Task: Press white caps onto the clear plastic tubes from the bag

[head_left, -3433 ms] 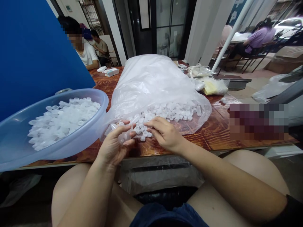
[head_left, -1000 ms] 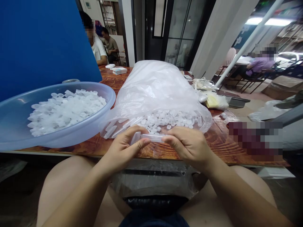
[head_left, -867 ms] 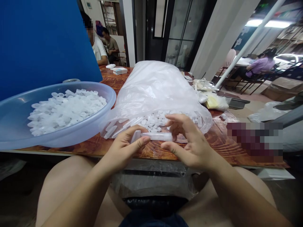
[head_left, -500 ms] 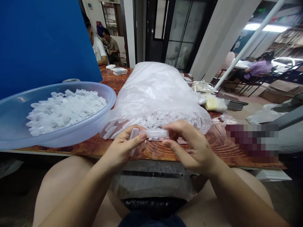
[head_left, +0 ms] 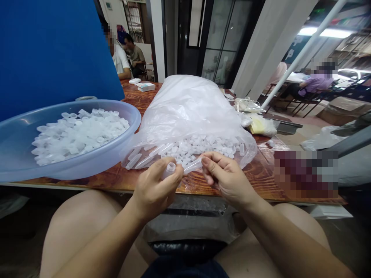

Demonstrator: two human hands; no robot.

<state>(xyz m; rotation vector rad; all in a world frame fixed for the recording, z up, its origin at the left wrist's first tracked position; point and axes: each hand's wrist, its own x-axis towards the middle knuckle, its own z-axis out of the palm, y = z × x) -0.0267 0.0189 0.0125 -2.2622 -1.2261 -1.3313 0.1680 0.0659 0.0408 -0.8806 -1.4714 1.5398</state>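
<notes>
Left hand (head_left: 155, 191) curled tight round a vial (head_left: 169, 170), only its open mouth peeking out above the thumb. Right hand (head_left: 228, 179) pinches a clear tube (head_left: 191, 167) by its far end, thumb and fingertips closed on it. The tube slants towards the vial's mouth, just beside it, perhaps touching; hard to tell. Right behind both grips sits the bag (head_left: 188, 112), and off to the left hand's side the bowl (head_left: 131, 116) of caps (head_left: 78, 133), all on the table (head_left: 255, 173).
</notes>
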